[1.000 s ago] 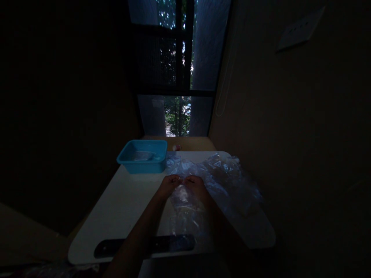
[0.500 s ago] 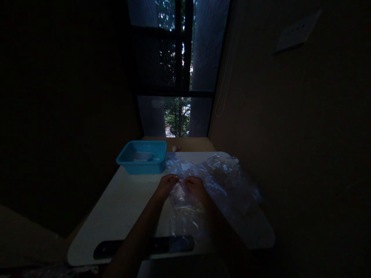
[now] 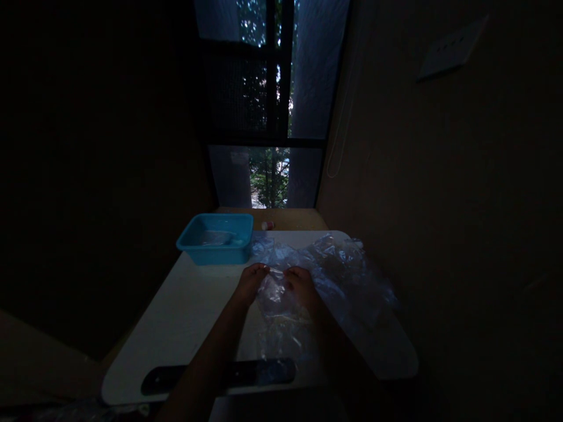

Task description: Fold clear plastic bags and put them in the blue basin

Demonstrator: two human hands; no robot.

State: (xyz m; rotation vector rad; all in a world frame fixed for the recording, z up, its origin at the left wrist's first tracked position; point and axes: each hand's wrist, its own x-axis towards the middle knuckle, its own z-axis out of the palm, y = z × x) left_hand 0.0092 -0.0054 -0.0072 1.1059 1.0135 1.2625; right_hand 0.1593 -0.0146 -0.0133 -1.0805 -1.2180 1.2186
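A clear plastic bag is stretched between my two hands at the middle of the white table. My left hand pinches one side of its top edge, thumb against fingers. On the other side, my right hand pinches the same edge, a short gap apart from the left. The bag's lower part hangs toward me over the table. More crumpled clear plastic bags lie in a heap behind and to the right of my hands. The dim light hides fine detail.
A blue plastic basin with some clear plastic inside stands at the table's far left. Behind the table, a small pink and white object lies on the sill by the window. A black handle strip runs along the near edge.
My right hand has shifted slightly to the right, widening the gap between my hands. The bag's top edge now shows pulled taut between them.
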